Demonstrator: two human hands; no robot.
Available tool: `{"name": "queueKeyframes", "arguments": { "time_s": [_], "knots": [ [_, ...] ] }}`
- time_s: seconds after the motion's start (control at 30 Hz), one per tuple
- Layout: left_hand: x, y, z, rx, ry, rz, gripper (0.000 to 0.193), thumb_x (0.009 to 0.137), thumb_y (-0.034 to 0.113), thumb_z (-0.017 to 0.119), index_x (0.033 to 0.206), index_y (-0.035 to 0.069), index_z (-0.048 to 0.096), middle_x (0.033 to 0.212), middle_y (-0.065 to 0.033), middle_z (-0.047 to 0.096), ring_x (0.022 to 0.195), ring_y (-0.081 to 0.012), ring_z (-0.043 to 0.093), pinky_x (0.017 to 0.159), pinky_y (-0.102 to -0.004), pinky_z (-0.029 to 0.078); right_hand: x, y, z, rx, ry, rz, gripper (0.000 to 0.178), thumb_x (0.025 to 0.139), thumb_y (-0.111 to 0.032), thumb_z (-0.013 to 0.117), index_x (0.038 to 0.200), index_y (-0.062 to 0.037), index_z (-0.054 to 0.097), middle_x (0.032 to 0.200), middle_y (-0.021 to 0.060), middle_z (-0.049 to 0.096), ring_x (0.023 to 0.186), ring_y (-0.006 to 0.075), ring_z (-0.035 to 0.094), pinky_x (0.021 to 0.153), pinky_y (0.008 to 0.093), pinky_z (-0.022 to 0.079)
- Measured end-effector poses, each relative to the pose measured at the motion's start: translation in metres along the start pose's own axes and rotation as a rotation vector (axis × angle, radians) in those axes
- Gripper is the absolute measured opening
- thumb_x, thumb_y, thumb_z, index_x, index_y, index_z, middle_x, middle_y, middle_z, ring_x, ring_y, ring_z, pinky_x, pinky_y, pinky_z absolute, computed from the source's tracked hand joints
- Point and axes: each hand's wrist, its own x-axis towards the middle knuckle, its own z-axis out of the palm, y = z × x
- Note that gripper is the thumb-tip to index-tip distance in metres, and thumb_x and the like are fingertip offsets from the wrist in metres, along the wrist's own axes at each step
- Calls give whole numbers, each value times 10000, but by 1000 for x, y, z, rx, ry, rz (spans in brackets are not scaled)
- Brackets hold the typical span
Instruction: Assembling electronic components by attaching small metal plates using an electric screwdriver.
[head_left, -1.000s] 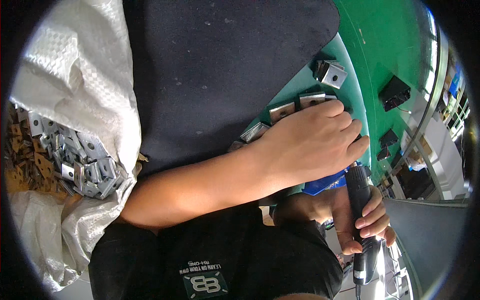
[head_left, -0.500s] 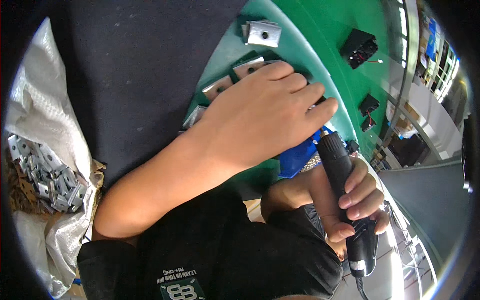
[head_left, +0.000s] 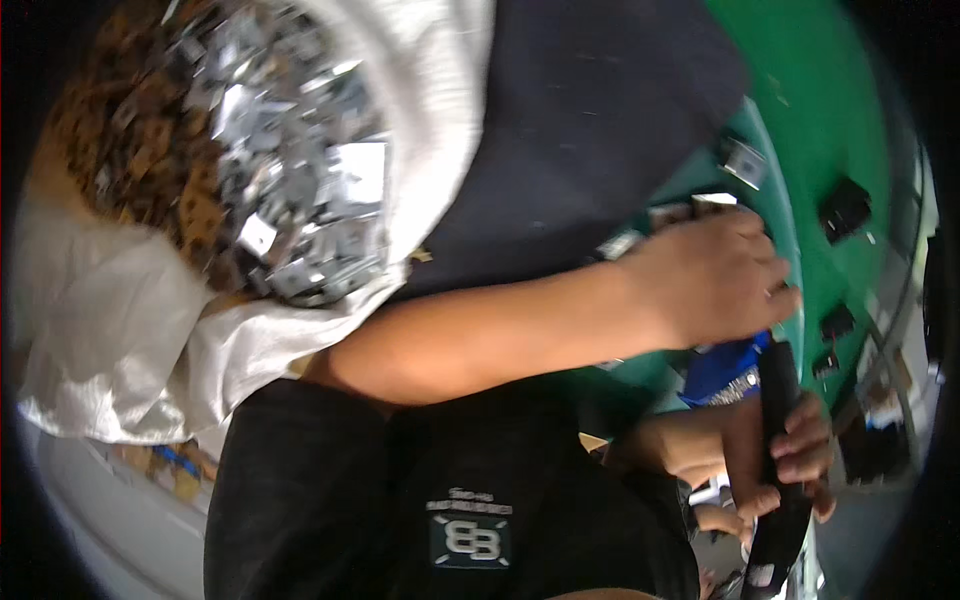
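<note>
My right hand [head_left: 795, 455] is wrapped around a black electric screwdriver [head_left: 778, 415], its tip up by the fingers of my left hand [head_left: 712, 278]. That left hand is closed, knuckles up, over the teal board; whatever sits at its fingertips is hidden. Small silver metal plates lie beside it, one of them a plate with a hole [head_left: 744, 163] at the board's far end. Between my two hands sits a blue tray [head_left: 715, 372] with small shiny parts in it. The picture is smeared by motion.
On the left a white woven sack [head_left: 440, 130] gapes, full of silver and brownish metal plates [head_left: 270, 190]. A dark cloth [head_left: 600, 110] lies beyond my left forearm. The teal board [head_left: 790, 230] rests on a green surface [head_left: 830, 90], with black boxes [head_left: 845, 208] at right.
The view has swung left, so the sack shows larger and both hands sit farther right in the picture. My right hand still grips the screwdriver, and my left hand stays closed near its tip.
</note>
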Motion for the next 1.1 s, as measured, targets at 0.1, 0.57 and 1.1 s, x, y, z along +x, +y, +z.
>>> {"name": "queueKeyframes", "arguments": {
  "time_s": [0.1,0.57,1.1],
  "knots": [
    [-3,-6,1,5,-38,-12,308,821,146,581,1127,117,571,993,-24,626,887,-181,630,826,-320,460,-6,3,9,-76,-113,-4,598,690,-207,726,1253,-226,527,759,-43,489,667,134,481,722,344,342],
    [3,-9,-18,-142,-143,7,760,618,122,818,1308,80,503,1100,-115,648,930,-290,609,862,-384,440,14,7,3,19,-384,89,612,811,-469,684,1307,-181,473,743,3,579,634,173,518,637,343,372],
    [6,-1,-15,-75,-243,-47,639,662,175,822,1249,123,575,1010,-74,665,946,-294,603,855,-375,436,36,-59,-50,311,-290,75,552,842,-301,675,1336,-196,453,850,-16,576,736,128,517,744,315,384]
  ]
}}
